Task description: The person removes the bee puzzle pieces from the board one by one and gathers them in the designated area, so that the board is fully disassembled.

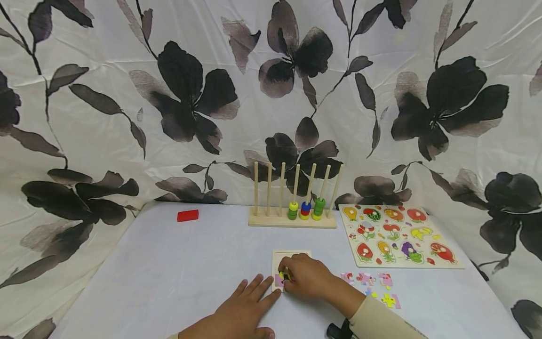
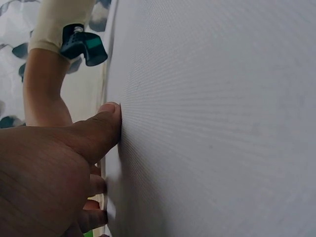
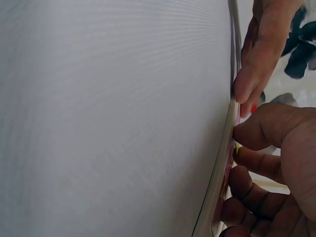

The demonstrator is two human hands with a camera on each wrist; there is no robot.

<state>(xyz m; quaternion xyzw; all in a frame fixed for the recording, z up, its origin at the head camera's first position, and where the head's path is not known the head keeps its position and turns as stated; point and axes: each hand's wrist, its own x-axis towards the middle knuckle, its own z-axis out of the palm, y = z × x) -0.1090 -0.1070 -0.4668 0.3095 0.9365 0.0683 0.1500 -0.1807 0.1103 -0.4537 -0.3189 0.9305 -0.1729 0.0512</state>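
Observation:
A small wooden puzzle tray [image 1: 292, 253] lies on the white table. My left hand [image 1: 247, 309] rests flat with fingers spread, its fingertips at the tray's left edge; in the left wrist view the left hand [image 2: 49, 168] has its thumb against the cloth. Over the tray, my right hand [image 1: 308, 278] has its fingers bent and pinches a yellow and black puzzle piece [image 1: 285, 276], partly hidden by the fingers. The right wrist view shows the right hand [image 3: 276, 168] with thumb and forefinger at the tray's surface, a bit of yellow between them.
Loose puzzle pieces [image 1: 390, 300] lie right of the tray, some partly behind the right forearm. Behind stands a wooden peg rack [image 1: 292, 221] with coloured rings. A fruit puzzle board [image 1: 402, 235] lies at the back right, a red block [image 1: 187, 215] at the back left.

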